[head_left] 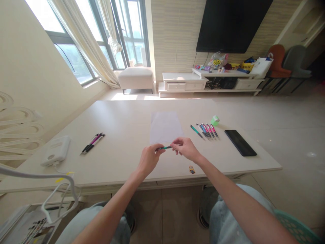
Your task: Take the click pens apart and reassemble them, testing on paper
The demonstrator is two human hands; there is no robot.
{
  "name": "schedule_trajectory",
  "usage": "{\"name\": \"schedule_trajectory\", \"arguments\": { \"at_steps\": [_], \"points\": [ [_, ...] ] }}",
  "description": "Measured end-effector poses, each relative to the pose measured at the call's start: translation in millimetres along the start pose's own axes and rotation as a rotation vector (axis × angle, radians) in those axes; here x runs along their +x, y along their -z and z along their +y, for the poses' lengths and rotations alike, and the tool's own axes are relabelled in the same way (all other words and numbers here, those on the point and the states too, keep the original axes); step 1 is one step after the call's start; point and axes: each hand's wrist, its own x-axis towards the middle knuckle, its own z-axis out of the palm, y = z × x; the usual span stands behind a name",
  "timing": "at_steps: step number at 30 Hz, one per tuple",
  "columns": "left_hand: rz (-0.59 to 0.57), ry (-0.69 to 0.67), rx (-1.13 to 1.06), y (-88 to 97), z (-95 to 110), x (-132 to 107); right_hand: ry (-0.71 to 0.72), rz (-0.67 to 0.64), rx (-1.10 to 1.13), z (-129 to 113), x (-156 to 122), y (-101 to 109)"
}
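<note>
Between my two hands a green and black pen (166, 147) is held level above the table, just in front of a white sheet of paper (166, 127). My left hand (149, 156) pinches one end of the pen. The fingers of my right hand (186, 148) close on its other end. Right of the paper lies a green pen (196, 131), beside a row of several pens (207, 131) in blue, red and pink. Another small group of pens (92, 144), black, purple and white, rests at the left of the table.
A black phone (240, 142) lies at the table's right, with a light green object (215, 120) behind the pen row. Near the front edge is a small cartoon sticker (192, 169). A white box-like device (56, 150) with a cable sits at the left, near a curved white tube (38, 174).
</note>
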Motion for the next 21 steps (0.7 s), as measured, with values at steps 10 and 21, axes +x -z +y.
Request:
{"name": "schedule_trajectory", "arguments": {
  "at_steps": [10, 21],
  "points": [
    [-0.017, -0.016, -0.13, -6.6, -5.2, 2.6, 0.118, 0.143, 0.01, -0.5, 1.0, -1.0],
    [-0.028, -0.026, -0.304, -19.9, -7.0, 4.7, 0.118, 0.092, 0.045, -2.0, 2.7, 1.1]
  ]
}}
